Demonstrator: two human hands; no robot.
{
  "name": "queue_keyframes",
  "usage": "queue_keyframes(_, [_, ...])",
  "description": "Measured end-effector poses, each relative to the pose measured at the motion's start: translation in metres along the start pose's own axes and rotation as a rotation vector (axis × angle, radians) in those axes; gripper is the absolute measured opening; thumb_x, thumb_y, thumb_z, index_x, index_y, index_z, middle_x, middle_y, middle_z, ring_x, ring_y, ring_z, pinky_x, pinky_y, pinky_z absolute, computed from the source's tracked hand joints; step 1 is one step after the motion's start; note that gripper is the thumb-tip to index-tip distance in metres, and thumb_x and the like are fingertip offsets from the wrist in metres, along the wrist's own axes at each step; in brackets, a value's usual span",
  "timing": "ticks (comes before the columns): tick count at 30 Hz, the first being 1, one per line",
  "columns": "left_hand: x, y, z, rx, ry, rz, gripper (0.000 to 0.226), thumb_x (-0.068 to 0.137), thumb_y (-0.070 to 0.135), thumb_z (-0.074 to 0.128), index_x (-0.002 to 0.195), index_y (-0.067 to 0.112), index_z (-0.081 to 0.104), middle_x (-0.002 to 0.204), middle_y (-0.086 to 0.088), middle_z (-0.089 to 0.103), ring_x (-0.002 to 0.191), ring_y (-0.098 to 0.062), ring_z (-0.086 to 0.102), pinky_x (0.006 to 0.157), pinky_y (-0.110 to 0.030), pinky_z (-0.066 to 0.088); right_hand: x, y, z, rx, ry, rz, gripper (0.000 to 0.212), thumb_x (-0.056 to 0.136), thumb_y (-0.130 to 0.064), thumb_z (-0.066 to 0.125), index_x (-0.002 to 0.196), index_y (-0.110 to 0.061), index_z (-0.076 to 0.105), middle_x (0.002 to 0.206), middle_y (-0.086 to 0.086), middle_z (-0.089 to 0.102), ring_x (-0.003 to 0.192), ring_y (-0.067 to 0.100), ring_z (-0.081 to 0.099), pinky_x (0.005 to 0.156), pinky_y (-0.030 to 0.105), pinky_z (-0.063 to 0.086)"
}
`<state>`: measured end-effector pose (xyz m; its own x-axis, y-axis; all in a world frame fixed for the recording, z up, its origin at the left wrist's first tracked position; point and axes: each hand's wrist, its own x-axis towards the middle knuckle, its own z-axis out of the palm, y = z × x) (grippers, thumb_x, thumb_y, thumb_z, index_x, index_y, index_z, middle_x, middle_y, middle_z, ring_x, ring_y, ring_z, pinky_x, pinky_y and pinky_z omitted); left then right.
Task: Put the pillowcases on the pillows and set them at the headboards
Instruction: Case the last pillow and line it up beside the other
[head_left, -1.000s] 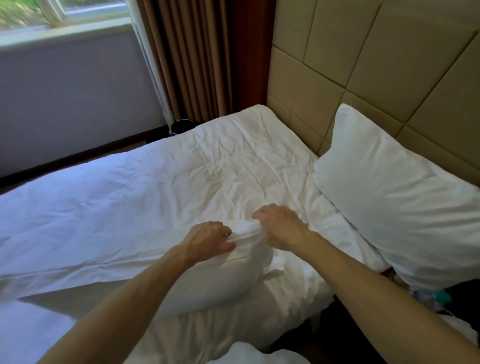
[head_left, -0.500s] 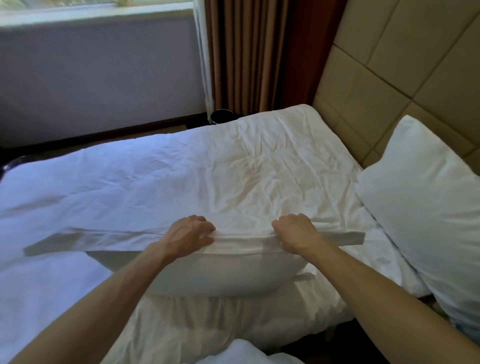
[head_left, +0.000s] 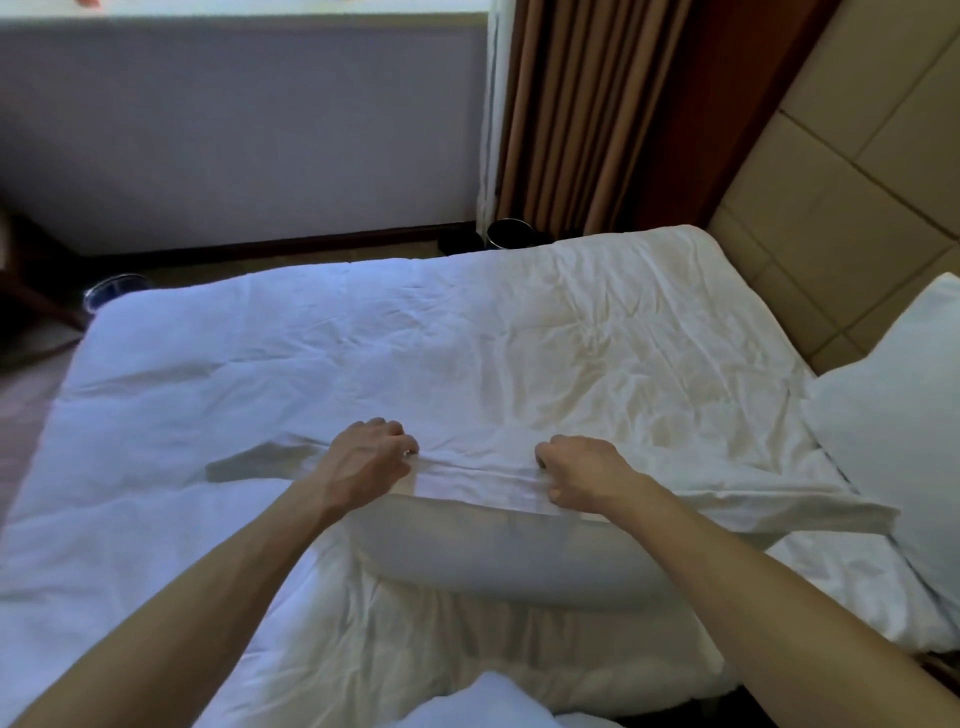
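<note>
A white pillow in a white pillowcase (head_left: 498, 556) is held up on edge over the near side of the bed, its top hem stretched flat between my hands. My left hand (head_left: 371, 460) grips the hem left of the middle. My right hand (head_left: 582, 475) grips it about a forearm's length to the right. The loose ends of the hem stick out past both hands. A second white cased pillow (head_left: 898, 415) leans on the tan padded headboard (head_left: 831, 208) at the right edge.
The bed (head_left: 467, 343) with a wrinkled white duvet fills the middle. Brown curtains (head_left: 587, 114) hang at the far corner, with a dark bin (head_left: 511, 234) beneath. Another bin (head_left: 111, 288) stands on the floor at far left. More white bedding (head_left: 493, 701) lies at the bottom edge.
My hands have moved apart along the pillowcase hem, pulling it taut and flat. The view has swung left, so the leaning pillow now sits at the right edge.
</note>
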<state>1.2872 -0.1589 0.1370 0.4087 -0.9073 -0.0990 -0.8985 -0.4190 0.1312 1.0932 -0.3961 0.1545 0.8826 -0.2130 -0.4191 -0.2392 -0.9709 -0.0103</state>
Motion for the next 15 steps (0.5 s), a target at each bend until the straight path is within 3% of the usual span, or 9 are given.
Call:
queue_keyframes(5, [-0.004,-0.031,0.002,0.028,-0.027,0.029,0.028,0.088,0.033,0.058,0.113,0.026,0.068,0.11,0.002,0.065,0.103,-0.023,0.057,0.081,-0.034,0.044,0.017,-0.026,-0.003,-0.053,-0.007,0.039,0.02,0.087,-0.016,0.059,0.091,-0.017,0.039,0.088,0.003,0.043,0.079,0.025,0.045,0.068,0.033,0.037])
queue_keyframes(8, [-0.005,-0.04,0.01,0.018,-0.027,0.049,0.023,0.087,0.032,0.059,0.107,0.027,0.068,0.105,0.004,0.065,0.099,-0.022,0.058,0.08,-0.034,0.043,0.022,-0.033,-0.001,-0.081,-0.01,0.079,0.017,0.087,-0.016,0.058,0.101,-0.014,0.051,0.098,0.009,0.056,0.088,0.029,0.057,0.068,0.033,0.038])
queue_keyframes(11, [-0.007,-0.043,0.021,0.049,-0.02,0.097,0.009,0.08,0.03,0.07,0.088,0.027,0.067,0.086,0.004,0.064,0.082,-0.022,0.062,0.068,-0.032,0.045,0.023,-0.038,0.007,-0.114,-0.03,0.099,0.022,0.086,-0.014,0.057,0.108,-0.012,0.055,0.106,0.009,0.062,0.095,0.03,0.062,0.068,0.032,0.038])
queue_keyframes(13, [-0.009,-0.043,0.032,0.069,-0.025,0.118,0.015,0.074,0.027,0.077,0.081,0.027,0.064,0.078,0.006,0.062,0.073,-0.021,0.06,0.062,-0.03,0.045,0.021,-0.041,0.009,-0.133,-0.066,0.108,0.019,0.085,-0.012,0.056,0.104,-0.013,0.053,0.097,0.008,0.061,0.09,0.032,0.061,0.067,0.032,0.037])
queue_keyframes(15, [-0.012,-0.042,0.04,0.093,-0.025,0.131,0.022,0.068,0.02,0.079,0.08,0.027,0.062,0.076,0.006,0.06,0.071,-0.021,0.058,0.06,-0.03,0.043,0.019,-0.043,0.008,-0.155,-0.083,0.104,0.013,0.084,-0.012,0.056,0.095,-0.015,0.048,0.076,0.002,0.047,0.077,0.032,0.054,0.066,0.031,0.036])
